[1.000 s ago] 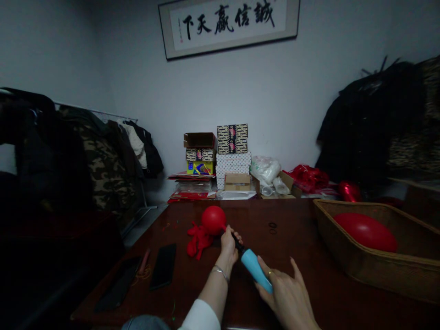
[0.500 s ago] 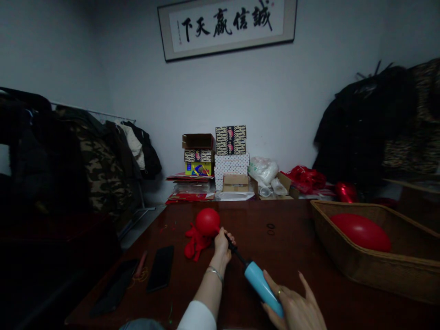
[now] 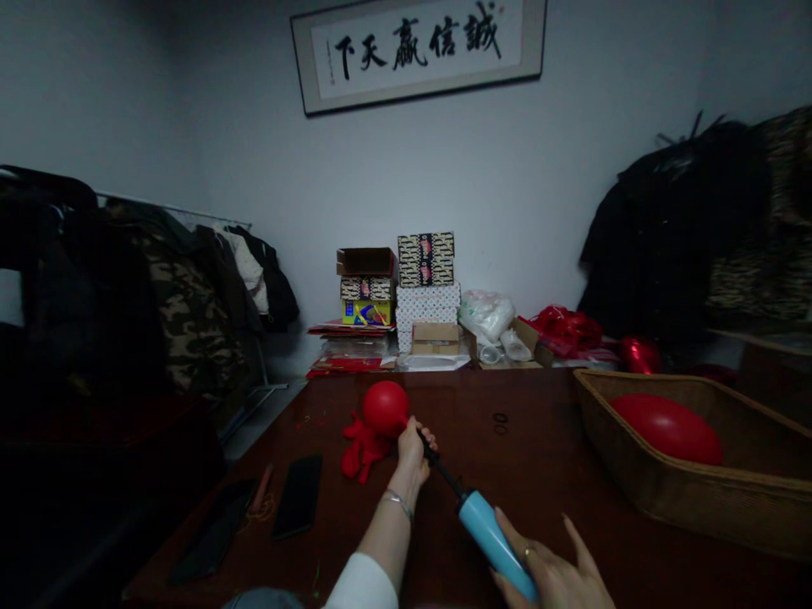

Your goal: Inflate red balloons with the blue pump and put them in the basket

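A partly filled red balloon is held at its neck by my left hand, whose fingers are closed around the neck and the black nozzle end of a balloon pump. The join between nozzle and neck is hidden in the fingers. My right hand wraps the pump's light blue barrel near the bottom edge, thumb along it and one finger raised. A length of black rod shows between the two hands. Several limp red balloons lie on the table just left of the filled one.
A wicker basket on the right holds a large red balloon. Left on the brown table lie a dark phone, another dark flat item and yellow rubber bands. Boxes are stacked beyond the table.
My right hand and the blue barrel have slid down and right, away from my left hand, baring more of the black rod. My left hand keeps its grip almost in place.
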A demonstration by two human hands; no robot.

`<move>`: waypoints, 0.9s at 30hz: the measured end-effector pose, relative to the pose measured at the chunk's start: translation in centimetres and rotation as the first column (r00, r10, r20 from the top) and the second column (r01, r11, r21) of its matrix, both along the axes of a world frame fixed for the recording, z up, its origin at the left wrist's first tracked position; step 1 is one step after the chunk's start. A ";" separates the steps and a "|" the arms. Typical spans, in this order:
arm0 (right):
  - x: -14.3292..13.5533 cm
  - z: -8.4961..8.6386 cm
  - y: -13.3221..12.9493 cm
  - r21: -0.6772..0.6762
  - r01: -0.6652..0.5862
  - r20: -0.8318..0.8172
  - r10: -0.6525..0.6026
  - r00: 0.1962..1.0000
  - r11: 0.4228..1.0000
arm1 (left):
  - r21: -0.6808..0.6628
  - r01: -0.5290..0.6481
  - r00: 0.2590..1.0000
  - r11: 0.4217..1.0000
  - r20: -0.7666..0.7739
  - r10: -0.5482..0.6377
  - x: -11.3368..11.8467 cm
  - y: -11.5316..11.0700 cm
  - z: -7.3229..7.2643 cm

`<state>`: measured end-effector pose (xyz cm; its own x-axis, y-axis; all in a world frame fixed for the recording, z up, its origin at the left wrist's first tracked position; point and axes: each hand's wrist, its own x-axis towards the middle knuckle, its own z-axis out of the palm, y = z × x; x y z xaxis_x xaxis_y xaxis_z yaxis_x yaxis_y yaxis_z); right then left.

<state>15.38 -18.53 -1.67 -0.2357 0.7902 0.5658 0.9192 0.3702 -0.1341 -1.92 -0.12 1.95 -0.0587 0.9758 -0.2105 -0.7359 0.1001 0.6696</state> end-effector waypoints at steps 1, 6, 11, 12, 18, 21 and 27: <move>-0.3 0.3 0.2 -0.002 0.009 -0.006 -0.009 1.000 1.000 | -0.001 0.003 1.000 1.000 0.007 -0.003 0.3 -0.1 0.0; -2.1 1.5 1.7 -0.047 0.052 -0.054 -0.055 0.997 0.998 | -0.020 0.011 1.000 1.000 0.004 -0.010 1.6 -0.8 -0.3; -3.7 2.4 2.7 -0.068 0.112 -0.065 -0.116 0.991 0.991 | -0.024 0.001 1.000 1.000 -0.027 -0.002 1.8 -1.1 -0.7; -3.9 2.5 2.8 -0.065 0.114 -0.065 -0.118 0.991 0.991 | -0.031 -0.006 0.999 0.999 -0.033 0.005 1.7 -1.1 -0.7; -3.9 2.2 2.2 -0.072 0.089 -0.047 -0.092 0.995 0.993 | -0.045 -0.046 0.998 0.998 -0.035 0.044 0.6 -0.4 -1.1; -2.6 1.0 1.5 -0.064 0.051 -0.053 -0.054 0.997 0.997 | -0.040 -0.057 0.998 0.998 -0.031 0.055 -0.4 0.2 -1.3; 0.8 -1.7 -0.2 -0.061 -0.070 -0.038 0.068 0.997 0.996 | -0.020 -0.078 0.997 0.997 -0.015 0.078 -2.3 1.2 -0.6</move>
